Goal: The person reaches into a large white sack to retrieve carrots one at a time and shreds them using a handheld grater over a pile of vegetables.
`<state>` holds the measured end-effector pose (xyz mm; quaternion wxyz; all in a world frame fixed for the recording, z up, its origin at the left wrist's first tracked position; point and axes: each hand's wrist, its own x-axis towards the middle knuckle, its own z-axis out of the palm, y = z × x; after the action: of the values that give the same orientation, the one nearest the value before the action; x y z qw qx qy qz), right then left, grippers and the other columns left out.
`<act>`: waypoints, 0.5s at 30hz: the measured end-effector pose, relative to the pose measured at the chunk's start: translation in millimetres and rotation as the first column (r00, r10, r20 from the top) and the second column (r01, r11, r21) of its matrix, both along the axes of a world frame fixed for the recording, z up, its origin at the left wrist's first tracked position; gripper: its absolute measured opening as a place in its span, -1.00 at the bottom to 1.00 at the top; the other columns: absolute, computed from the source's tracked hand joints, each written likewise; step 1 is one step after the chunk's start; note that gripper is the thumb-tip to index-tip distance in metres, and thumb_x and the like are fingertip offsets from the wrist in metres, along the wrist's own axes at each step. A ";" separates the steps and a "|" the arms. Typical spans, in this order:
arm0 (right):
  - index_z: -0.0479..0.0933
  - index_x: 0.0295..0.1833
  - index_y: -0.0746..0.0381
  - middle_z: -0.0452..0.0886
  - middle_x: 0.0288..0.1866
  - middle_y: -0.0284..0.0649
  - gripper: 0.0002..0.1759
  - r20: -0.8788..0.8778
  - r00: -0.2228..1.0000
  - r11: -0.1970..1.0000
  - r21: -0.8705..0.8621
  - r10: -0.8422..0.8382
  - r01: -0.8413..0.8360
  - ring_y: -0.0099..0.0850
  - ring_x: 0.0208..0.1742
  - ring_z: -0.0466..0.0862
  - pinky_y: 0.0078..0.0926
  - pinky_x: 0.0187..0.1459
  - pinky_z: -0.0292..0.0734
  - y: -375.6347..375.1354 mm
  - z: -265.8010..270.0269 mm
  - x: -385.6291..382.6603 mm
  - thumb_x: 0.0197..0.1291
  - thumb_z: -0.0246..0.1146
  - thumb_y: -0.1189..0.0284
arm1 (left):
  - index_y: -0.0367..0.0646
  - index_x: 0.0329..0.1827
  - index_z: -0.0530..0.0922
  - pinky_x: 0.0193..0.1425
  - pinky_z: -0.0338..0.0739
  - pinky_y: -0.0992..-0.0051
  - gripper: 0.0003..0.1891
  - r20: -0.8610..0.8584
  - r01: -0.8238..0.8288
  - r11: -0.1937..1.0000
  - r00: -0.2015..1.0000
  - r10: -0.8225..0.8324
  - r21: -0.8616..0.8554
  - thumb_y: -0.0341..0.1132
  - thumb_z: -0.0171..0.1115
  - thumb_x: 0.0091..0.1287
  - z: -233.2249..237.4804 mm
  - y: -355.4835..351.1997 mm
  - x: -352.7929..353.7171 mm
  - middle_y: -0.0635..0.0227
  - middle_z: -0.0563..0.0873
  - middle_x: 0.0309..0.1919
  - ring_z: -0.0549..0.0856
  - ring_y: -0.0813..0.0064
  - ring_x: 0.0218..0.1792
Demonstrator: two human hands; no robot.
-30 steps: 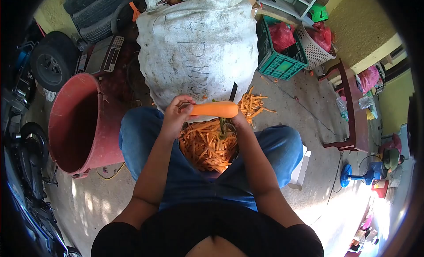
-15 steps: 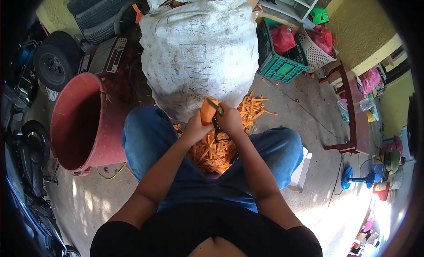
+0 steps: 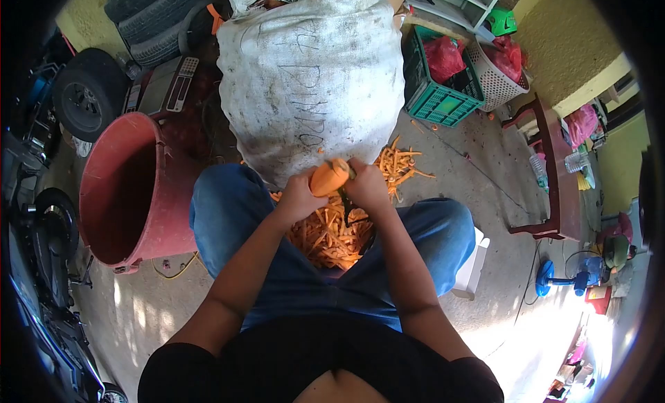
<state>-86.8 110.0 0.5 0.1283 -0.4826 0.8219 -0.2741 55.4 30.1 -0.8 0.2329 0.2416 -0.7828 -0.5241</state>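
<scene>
An orange carrot lies in my left hand, its blunt end pointing up and to the right. My right hand is closed round a dark green peeler right beside the carrot; the hand partly hides the tool. Beneath both hands, between my knees, is a heap of orange peelings. More peelings are scattered on the floor to the right of the large white sack.
A red tub stands at the left near a loose wheel. Upper right are a green crate and a white basket. A wooden table and a blue fan are further right.
The carrot has tilted over to the right from a more upright pose. My left hand has shifted slightly left, and my right hand slightly right with the peeler.
</scene>
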 end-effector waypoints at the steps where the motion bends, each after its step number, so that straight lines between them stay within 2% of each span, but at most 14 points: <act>1: 0.42 -0.39 0.28 0.50 -0.52 0.07 -0.78 0.022 0.997 0.997 0.040 -0.073 0.072 -0.06 -0.39 0.54 -0.20 -0.34 0.43 -1.7 -13.1 -8.6 -0.16 0.16 0.37 | -0.28 -0.25 0.46 -0.29 0.44 0.49 -0.64 0.001 0.001 1.000 1.000 -0.001 0.001 -0.43 0.25 -0.20 9.7 7.8 1.7 0.16 0.59 -0.45 0.61 0.35 -0.39; 2: 0.45 -0.38 0.32 0.51 -0.47 0.10 -0.78 0.086 0.996 0.998 0.064 0.000 -0.006 -0.04 -0.36 0.54 -0.21 -0.32 0.43 4.9 -31.2 -29.3 -0.13 0.14 0.38 | -0.27 -0.26 0.46 -0.30 0.44 0.49 -0.64 -0.064 0.283 0.959 0.957 -0.282 0.007 -0.43 0.25 -0.21 25.3 21.5 5.0 0.17 0.59 -0.45 0.61 0.39 -0.39; 3: 0.45 -0.38 0.32 0.51 -0.47 0.10 -0.78 0.090 0.996 0.998 0.065 -0.008 0.002 -0.04 -0.36 0.54 -0.21 -0.32 0.43 2.0 -56.0 -39.6 -0.13 0.14 0.38 | -0.27 -0.28 0.46 -0.30 0.43 0.50 -0.65 -0.128 0.545 0.838 0.831 -0.541 -0.001 -0.42 0.26 -0.21 32.9 31.5 7.0 0.18 0.59 -0.46 0.60 0.42 -0.39; 4: 0.46 -0.40 0.32 0.51 -0.48 0.06 -0.78 0.146 0.979 0.987 0.095 -0.141 0.128 -0.05 -0.38 0.53 -0.22 -0.33 0.42 -0.9 -82.1 -48.7 -0.13 0.13 0.37 | -0.27 -0.28 0.46 -0.30 0.43 0.50 -0.65 -0.128 0.551 0.834 0.828 -0.546 0.004 -0.42 0.26 -0.21 29.6 36.6 7.3 0.18 0.59 -0.46 0.60 0.42 -0.39; 5: 0.47 -0.43 0.32 0.52 -0.48 0.03 -0.78 0.195 0.944 0.961 0.125 -0.267 0.247 -0.05 -0.41 0.52 -0.24 -0.35 0.41 -4.4 -94.3 -53.1 -0.12 0.12 0.36 | -0.27 -0.28 0.46 -0.27 0.42 0.53 -0.66 -0.062 0.398 0.917 0.916 -0.395 0.032 -0.45 0.26 -0.20 25.4 38.0 6.8 0.24 0.59 -0.43 0.58 0.50 -0.37; 6: 0.48 -0.38 0.34 0.52 -0.39 0.07 -0.76 0.239 0.945 0.966 0.182 -0.225 0.184 -0.05 -0.30 0.53 -0.21 -0.27 0.41 -5.1 -89.2 -46.1 -0.10 0.10 0.36 | -0.27 -0.28 0.47 -0.23 0.41 0.55 -0.66 0.009 0.228 0.972 0.973 -0.229 0.049 -0.47 0.25 -0.20 23.2 37.8 7.6 0.31 0.60 -0.40 0.56 0.57 -0.35; 7: 0.48 -0.38 0.34 0.52 -0.39 0.07 -0.76 0.239 0.944 0.965 0.184 -0.227 0.186 -0.05 -0.30 0.53 -0.21 -0.27 0.41 -5.3 -89.0 -37.9 -0.10 0.10 0.36 | -0.27 -0.28 0.47 -0.23 0.41 0.55 -0.66 0.009 0.230 0.972 0.973 -0.231 0.051 -0.47 0.25 -0.20 23.2 29.5 10.5 0.31 0.60 -0.40 0.56 0.57 -0.35; 9: 0.49 -0.36 0.34 0.53 -0.37 0.05 -0.73 0.175 0.984 0.965 0.262 -0.039 -0.009 -0.07 -0.28 0.52 -0.21 -0.23 0.41 -6.5 -88.8 -23.4 -0.10 0.09 0.34 | -0.22 -0.30 0.45 -0.33 0.42 0.47 -0.68 -0.046 0.097 0.994 0.994 -0.100 -0.058 -0.42 0.24 -0.19 24.7 -2.6 21.3 0.19 0.58 -0.47 0.59 0.35 -0.40; 10: 0.49 -0.33 0.34 0.53 -0.35 0.06 -0.71 0.187 0.981 0.923 0.368 0.044 -0.111 -0.08 -0.25 0.53 -0.23 -0.19 0.41 -8.8 -85.1 -18.0 -0.12 0.09 0.34 | -0.21 -0.29 0.44 -0.33 0.43 0.45 -0.68 -0.033 -0.003 0.990 0.999 -0.001 -0.143 -0.40 0.25 -0.18 29.6 -12.1 27.0 0.17 0.58 -0.47 0.59 0.29 -0.40; 11: 0.49 -0.33 0.34 0.53 -0.35 0.06 -0.71 0.190 0.981 0.926 0.362 0.044 -0.111 -0.08 -0.25 0.53 -0.23 -0.19 0.41 -10.1 -92.0 -13.5 -0.12 0.09 0.34 | -0.19 -0.28 0.44 -0.32 0.44 0.43 -0.67 -0.030 -0.101 0.967 0.995 0.097 -0.233 -0.39 0.25 -0.17 37.8 -22.5 33.6 0.15 0.58 -0.47 0.59 0.23 -0.39; 13: 0.48 -0.28 0.34 0.52 -0.32 0.06 -0.70 0.145 0.958 0.907 0.313 0.247 -0.281 -0.10 -0.23 0.52 -0.27 -0.18 0.40 -9.5 -111.0 -4.4 -0.14 0.10 0.36 | -0.18 -0.28 0.44 -0.31 0.46 0.37 -0.67 0.108 -0.209 0.836 0.947 0.302 -0.508 -0.36 0.27 -0.16 52.5 -52.5 55.9 0.13 0.58 -0.46 0.59 0.16 -0.36; 14: 0.48 -0.27 0.32 0.52 -0.33 0.04 -0.70 0.210 0.950 0.873 0.386 0.230 -0.297 -0.10 -0.22 0.51 -0.25 -0.17 0.40 -7.3 -77.0 5.9 -0.13 0.09 0.36 | -0.15 -0.28 0.44 -0.31 0.46 0.30 -0.67 0.110 -0.267 0.757 0.907 0.406 -0.596 -0.35 0.26 -0.16 65.6 -69.4 70.2 0.13 0.58 -0.46 0.57 0.13 -0.35; 15: 0.48 -0.27 0.32 0.52 -0.33 0.04 -0.70 0.210 0.950 0.875 0.381 0.232 -0.298 -0.10 -0.22 0.51 -0.25 -0.17 0.40 -7.5 -75.5 9.5 -0.13 0.09 0.36 | -0.15 -0.28 0.43 -0.33 0.45 0.28 -0.70 0.155 -0.275 0.691 0.857 0.491 -0.668 -0.38 0.23 -0.13 81.5 -87.4 89.5 0.13 0.57 -0.47 0.58 0.13 -0.38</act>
<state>-77.3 102.5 -75.1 0.3273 -0.5302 0.7739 -0.1137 144.9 -57.3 80.7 0.2739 0.3927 -0.8688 -0.1264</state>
